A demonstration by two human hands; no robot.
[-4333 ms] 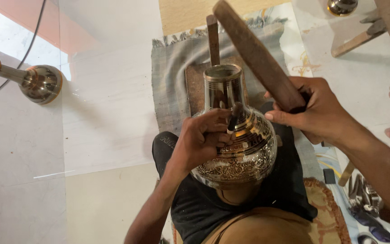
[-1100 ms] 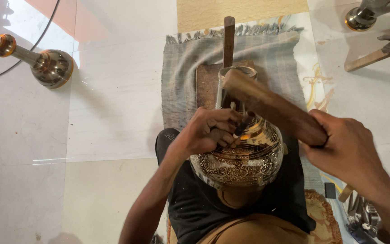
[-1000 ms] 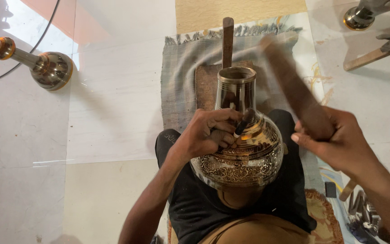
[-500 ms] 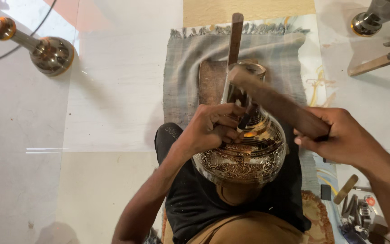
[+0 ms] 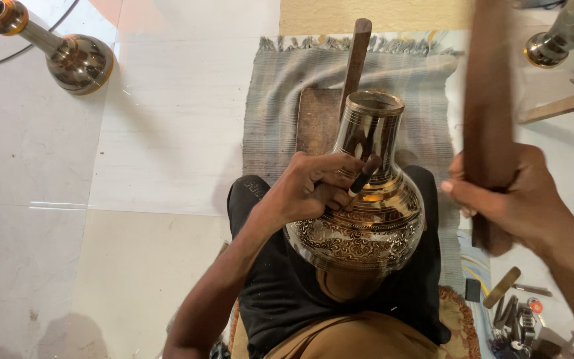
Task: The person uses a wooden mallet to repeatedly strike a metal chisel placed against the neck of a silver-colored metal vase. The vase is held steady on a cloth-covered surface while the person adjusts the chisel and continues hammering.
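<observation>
Head view: a seated person works on an engraved brass vase (image 5: 360,213) held in the lap, its neck pointing away over a wooden block (image 5: 317,119) on a grey fringed mat (image 5: 280,100).
Step in hand: chasing a pattern into the vase's shoulder; by my reading this is the raised part of a stroke, with the mallet up and the tool set on the metal.
Left hand (image 5: 310,189): fingers curled tight round a thin dark chisel (image 5: 361,184), pinching it near its tip and resting on the vase's shoulder just below the neck.
Right hand (image 5: 509,203): fist wrapped round a long wooden mallet (image 5: 489,113), lifted upright beside the vase, well clear of the chisel.
Next move, as I judge it: the mallet must land squarely on the chisel's upper end, with the left hand keeping the tip from skating on the curved, polished surface.
Vase position: at the near edge of the mat, resting against the dark shorts (image 5: 280,292).
Around: a second brass vase (image 5: 68,56) lies on the tiled floor (image 5: 101,199) toward its far left corner; small tools (image 5: 516,316) are scattered at the near right edge.
</observation>
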